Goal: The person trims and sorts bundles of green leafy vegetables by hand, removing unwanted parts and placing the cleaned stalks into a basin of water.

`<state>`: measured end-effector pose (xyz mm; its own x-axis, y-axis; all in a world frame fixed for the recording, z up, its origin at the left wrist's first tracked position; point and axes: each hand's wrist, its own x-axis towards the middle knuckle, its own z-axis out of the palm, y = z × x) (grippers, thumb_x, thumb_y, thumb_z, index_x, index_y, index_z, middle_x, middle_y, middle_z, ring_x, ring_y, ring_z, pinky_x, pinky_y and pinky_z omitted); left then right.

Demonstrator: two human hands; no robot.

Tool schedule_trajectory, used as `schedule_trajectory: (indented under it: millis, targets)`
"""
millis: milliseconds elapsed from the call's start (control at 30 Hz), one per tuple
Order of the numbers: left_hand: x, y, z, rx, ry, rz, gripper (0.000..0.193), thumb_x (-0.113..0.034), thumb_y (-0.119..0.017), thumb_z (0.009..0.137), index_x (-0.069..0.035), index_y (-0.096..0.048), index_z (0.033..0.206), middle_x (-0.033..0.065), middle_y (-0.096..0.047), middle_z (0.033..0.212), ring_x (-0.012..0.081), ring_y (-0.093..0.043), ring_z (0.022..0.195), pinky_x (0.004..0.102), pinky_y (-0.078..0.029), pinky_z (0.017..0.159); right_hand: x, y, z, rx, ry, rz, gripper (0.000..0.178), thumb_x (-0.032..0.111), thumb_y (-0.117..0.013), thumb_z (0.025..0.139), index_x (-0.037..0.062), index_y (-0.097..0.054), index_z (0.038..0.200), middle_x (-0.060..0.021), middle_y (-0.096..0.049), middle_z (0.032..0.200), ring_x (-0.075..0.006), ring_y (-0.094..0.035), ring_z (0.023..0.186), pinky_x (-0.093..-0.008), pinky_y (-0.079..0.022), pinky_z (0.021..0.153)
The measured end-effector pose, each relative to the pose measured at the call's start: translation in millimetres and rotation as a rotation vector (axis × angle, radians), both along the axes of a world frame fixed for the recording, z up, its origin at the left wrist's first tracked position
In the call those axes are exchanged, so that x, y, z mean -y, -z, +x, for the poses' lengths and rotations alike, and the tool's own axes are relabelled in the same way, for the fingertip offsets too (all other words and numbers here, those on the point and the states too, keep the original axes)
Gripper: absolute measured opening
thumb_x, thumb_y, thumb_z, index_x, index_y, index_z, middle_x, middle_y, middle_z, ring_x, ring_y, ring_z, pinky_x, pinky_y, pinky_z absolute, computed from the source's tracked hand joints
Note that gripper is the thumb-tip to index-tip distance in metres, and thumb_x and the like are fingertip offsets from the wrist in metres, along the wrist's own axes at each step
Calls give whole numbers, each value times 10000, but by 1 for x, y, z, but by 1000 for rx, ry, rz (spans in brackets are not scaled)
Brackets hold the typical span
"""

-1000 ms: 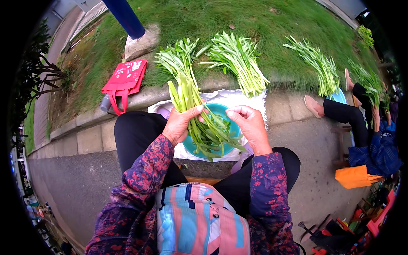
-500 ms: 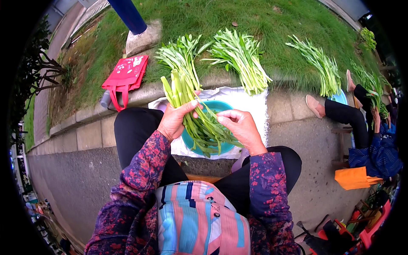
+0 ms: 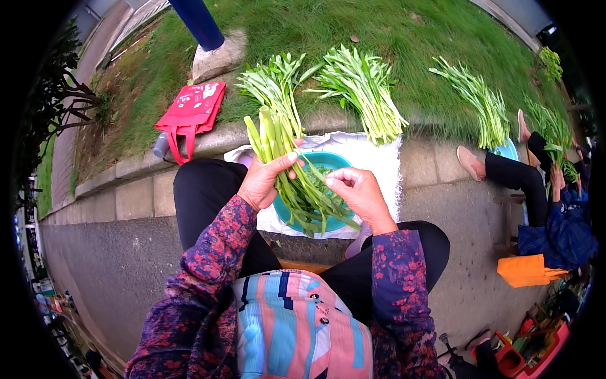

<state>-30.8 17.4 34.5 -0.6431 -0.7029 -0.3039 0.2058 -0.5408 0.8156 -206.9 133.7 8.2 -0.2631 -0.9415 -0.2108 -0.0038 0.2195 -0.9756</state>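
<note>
A bunch of long-stemmed leafy greens [image 3: 309,202], which look like water spinach, is wrapped in my left hand [image 3: 260,182]. Its thick pale stem ends stand up past the thumb, and the leaves droop over a teal basin [image 3: 339,160]. At the right side of the leaves, my right hand [image 3: 365,197] is closed in a pinch, thumb against index finger. Whatever lies between those fingertips is too small to make out. Small green pieces show inside the basin, which rests on a white woven cloth [image 3: 390,180] beyond my knees.
Two bundles of greens [image 3: 363,95] lie by the kerb, and another bundle [image 3: 476,104] lies farther right. A red bag [image 3: 192,108] and a grey bottle [image 3: 161,145] sit at the left, near a blue post [image 3: 199,25]. At right, a seated person [image 3: 549,227] handles greens too.
The view has shifted slightly. My right hand's pinch stays beside the leaves, its fingers drawn a little closer together. My left hand keeps its hold on the bunch.
</note>
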Motion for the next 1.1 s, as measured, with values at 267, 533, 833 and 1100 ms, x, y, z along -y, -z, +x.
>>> schedule_trajectory:
  millis: [267, 533, 833, 1100]
  targets:
    - [-2, -4, 0, -49, -13, 14, 404, -159, -691, 793, -10, -515, 1125, 70, -621, 839, 92, -554, 662, 202, -462, 644, 1, -7, 5, -72, -15, 39, 168, 137, -632, 801, -28, -661, 819, 11, -593, 639, -37, -480, 586, -222, -402, 531]
    - [-2, 6, 3, -142, -6, 47, 283, -167, -665, 804, -35, -536, 1017, 84, -596, 860, 119, -544, 686, 262, -466, 693, 4, -4, 4, 258, 180, 118, 131, 106, -605, 810, -4, -676, 827, -5, -620, 714, -40, -497, 623, -197, -394, 579]
    - [32, 11, 38, -362, -216, 197, 342, -126, -632, 828, -74, -520, 1147, 120, -578, 957, 184, -548, 729, 327, -474, 733, -2, -11, -28, 211, 391, -30, 96, 79, -634, 818, 15, -649, 888, 3, -613, 750, -41, -524, 659, -181, -413, 611]
    - [64, 9, 76, -466, -442, 187, 427, -112, -619, 842, -126, -464, 1240, 84, -555, 999, 198, -583, 841, 469, -438, 920, -7, -9, -30, 110, 321, 23, 55, 22, -627, 800, -5, -612, 846, -1, -604, 739, -40, -521, 644, -184, -428, 613]
